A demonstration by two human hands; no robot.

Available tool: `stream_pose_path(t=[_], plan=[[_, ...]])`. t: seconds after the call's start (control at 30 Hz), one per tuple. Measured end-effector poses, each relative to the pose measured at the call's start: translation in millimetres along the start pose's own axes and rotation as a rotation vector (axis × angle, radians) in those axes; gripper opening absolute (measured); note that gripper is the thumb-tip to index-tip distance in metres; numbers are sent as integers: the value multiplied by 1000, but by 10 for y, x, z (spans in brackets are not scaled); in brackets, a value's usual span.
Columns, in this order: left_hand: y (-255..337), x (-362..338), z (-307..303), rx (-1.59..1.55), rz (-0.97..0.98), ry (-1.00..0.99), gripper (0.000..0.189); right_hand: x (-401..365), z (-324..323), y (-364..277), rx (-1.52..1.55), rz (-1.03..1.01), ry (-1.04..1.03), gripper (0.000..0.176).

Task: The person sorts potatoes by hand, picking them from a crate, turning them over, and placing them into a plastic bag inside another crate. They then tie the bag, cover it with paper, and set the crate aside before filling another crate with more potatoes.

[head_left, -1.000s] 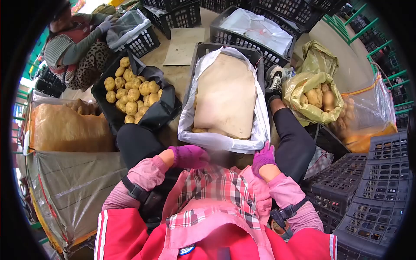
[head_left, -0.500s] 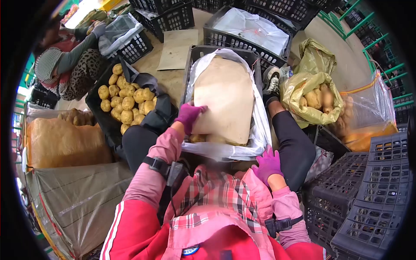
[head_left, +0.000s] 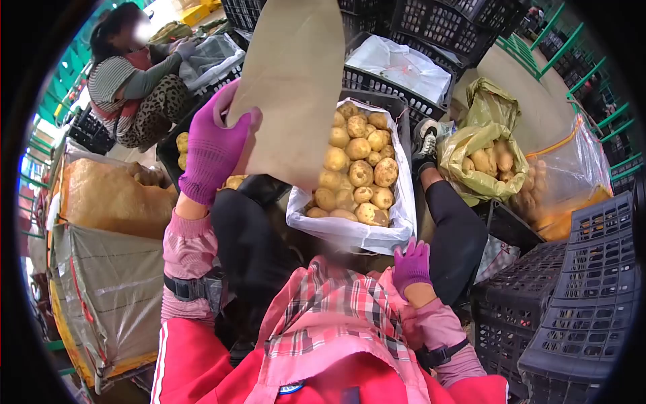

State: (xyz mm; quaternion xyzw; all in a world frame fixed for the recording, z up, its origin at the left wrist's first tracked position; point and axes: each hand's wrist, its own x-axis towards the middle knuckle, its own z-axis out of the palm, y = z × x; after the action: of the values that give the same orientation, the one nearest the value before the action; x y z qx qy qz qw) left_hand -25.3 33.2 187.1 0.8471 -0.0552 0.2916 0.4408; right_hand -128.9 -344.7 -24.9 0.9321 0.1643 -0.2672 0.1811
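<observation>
My left hand [head_left: 219, 141], in a purple glove, grips the left edge of a large sheet of brown paper [head_left: 289, 87]. The sheet is raised and hides part of the crate behind it. Potatoes [head_left: 361, 173] fill a black crate lined with white plastic [head_left: 363, 239] in front of me. At the crate's near right corner rests my right hand [head_left: 411, 264], also gloved in purple, its fingers apart and nothing in it.
A person [head_left: 138, 81] crouches at the upper left by a lined crate. An open green sack of potatoes [head_left: 484, 161] stands right of my leg. Black crates [head_left: 585, 289] are stacked at the right, and a plastic-wrapped orange bale [head_left: 111, 195] is at the left.
My left hand has taken hold of the brown paper and lifted it up and left, uncovering the potatoes. The right hand stays at the crate's corner. The crouching person's head is now raised.
</observation>
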Motion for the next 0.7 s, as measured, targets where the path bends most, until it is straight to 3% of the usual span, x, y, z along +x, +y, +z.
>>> stream_pose_path(t=[0.17,0.2,0.3,0.37,0.43,0.47,0.5,0.53,0.57,0.63,0.7], plan=[[129,50,-381,187,19,120,46,179,-3,1,145,2,-81,64],[163,74,-417,225,25,122,45,317,-34,8,203,-22,-185,65],[241,84,-450,403,103,174,43,490,315,-177,174,-25,-11,61],[298,39,-393,476,190,184,43,224,-29,-248,223,-114,-78,48],[339,-56,-279,510,278,194,39,56,0,-281,407,-286,45,39],[407,-148,-201,532,267,164,41,-127,-72,-210,551,-402,258,40],[493,-253,-89,547,261,128,43,-284,-370,-154,773,-370,229,46],[564,-359,56,620,320,80,47,-356,-438,-130,989,-350,386,56],[628,-462,204,690,389,33,51,-450,-736,-43,1331,-340,224,71],[757,-647,468,711,553,-111,53,-388,-880,10,2005,-712,456,82],[768,-818,787,763,801,-92,53,-587,-1325,98,2432,-780,587,65]])
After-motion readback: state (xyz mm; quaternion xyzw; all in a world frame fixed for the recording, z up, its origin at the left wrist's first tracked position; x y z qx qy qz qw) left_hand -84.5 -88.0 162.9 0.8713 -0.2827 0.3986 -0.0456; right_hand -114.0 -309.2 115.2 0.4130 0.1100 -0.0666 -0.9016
